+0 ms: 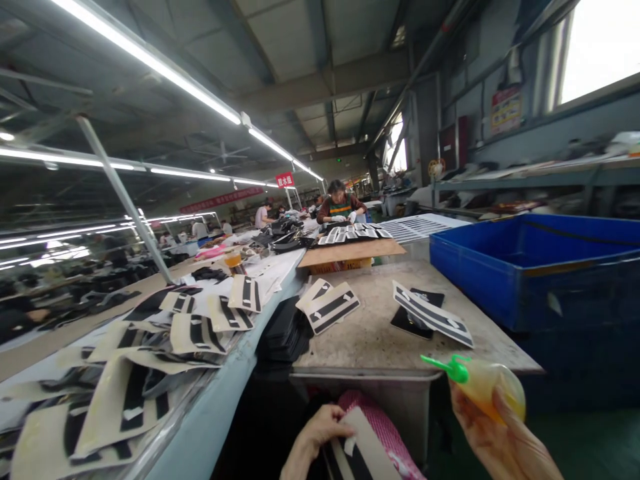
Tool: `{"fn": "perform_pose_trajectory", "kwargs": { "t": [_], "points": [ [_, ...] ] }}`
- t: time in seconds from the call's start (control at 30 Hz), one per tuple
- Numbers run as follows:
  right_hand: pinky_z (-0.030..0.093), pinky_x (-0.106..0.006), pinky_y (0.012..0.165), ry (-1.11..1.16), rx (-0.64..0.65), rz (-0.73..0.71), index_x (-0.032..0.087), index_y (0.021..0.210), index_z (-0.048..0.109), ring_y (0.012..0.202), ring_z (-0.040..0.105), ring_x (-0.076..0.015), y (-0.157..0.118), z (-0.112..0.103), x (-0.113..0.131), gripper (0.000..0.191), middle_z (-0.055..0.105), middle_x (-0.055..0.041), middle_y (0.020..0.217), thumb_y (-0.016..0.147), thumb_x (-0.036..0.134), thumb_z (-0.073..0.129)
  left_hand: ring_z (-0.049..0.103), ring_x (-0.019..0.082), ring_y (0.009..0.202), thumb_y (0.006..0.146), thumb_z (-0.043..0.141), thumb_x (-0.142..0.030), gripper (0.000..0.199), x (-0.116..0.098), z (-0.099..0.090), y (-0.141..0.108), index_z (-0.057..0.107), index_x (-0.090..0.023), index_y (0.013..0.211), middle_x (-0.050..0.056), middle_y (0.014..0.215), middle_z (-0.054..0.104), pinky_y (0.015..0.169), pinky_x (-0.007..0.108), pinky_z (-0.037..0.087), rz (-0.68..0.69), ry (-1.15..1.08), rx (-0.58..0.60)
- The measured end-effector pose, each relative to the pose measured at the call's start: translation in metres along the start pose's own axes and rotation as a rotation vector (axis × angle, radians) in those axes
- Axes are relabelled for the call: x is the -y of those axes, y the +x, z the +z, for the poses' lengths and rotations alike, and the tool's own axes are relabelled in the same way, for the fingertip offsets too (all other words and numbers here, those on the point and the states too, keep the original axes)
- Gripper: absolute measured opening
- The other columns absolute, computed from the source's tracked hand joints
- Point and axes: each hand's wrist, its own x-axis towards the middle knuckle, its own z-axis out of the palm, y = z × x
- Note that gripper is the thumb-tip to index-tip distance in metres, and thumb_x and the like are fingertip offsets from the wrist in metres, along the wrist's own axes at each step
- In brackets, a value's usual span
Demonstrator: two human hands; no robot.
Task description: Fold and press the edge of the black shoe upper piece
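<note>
At the bottom centre my left hand pinches the edge of a beige panel with a black stripe, held over my lap. My right hand, at the lower right, is wrapped round a clear squeeze bottle lying tilted in it. Yellowish liquid shows inside the bottle, and its green nozzle points left over the table's front edge. On the table ahead, a curved striped panel rests across a black piece. Further left, striped panels lean beside a stack of black pieces.
On the left, a long pale workbench carries many striped panels. A large blue bin stands at the right. Beyond a brown board, a co-worker bends over more pieces. A yellowish container sits on the bench.
</note>
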Motion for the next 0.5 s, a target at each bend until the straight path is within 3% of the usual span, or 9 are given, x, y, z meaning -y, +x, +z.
{"fn": "perform_pose_trajectory", "kwargs": {
  "t": [0.13,0.3,0.43,0.5],
  "points": [
    [0.065,-0.032,0.089,-0.005,0.035,-0.002,0.025,0.127,0.07,0.109,0.071,-0.0263,0.004,-0.004,0.003,0.058,0.069,-0.0071,0.129,0.077,0.018,0.097,0.064,0.013,0.066,0.094,0.075,-0.027,0.015,-0.004,-0.028,-0.013,0.07,-0.014,0.088,-0.004,0.077,0.067,0.067,0.029,0.055,0.008,0.109,-0.039],
    [0.066,-0.033,0.088,-0.01,0.036,0.03,0.023,0.125,0.07,0.105,0.072,-0.0263,0.008,-0.01,0.002,0.065,0.071,-0.0075,0.123,0.07,0.015,0.102,0.058,0.014,0.066,0.083,0.083,-0.03,0.025,0.006,-0.046,-0.043,0.064,-0.016,0.074,-0.006,0.07,0.06,0.066,0.028,0.048,0.093,0.07,-0.126],
    [0.064,-0.029,0.09,0.007,0.036,0.029,0.018,0.125,0.069,0.108,0.07,-0.0243,0.005,-0.01,-0.004,0.063,0.069,-0.0111,0.126,0.071,0.017,0.102,0.061,0.017,0.069,0.051,0.096,-0.056,0.059,0.005,-0.055,-0.066,0.063,-0.018,0.084,-0.002,0.073,0.069,0.066,0.028,0.045,0.087,-0.125,-0.082],
    [0.064,-0.03,0.09,0.0,0.039,0.038,0.017,0.119,0.07,0.107,0.071,-0.0246,0.006,-0.01,-0.005,0.057,0.07,-0.0113,0.124,0.071,0.016,0.102,0.065,0.02,0.075,0.044,0.094,-0.068,0.072,-0.002,-0.06,-0.077,0.067,-0.017,0.087,0.002,0.079,0.073,0.071,0.03,0.047,0.074,-0.192,-0.074]
  ]
}}
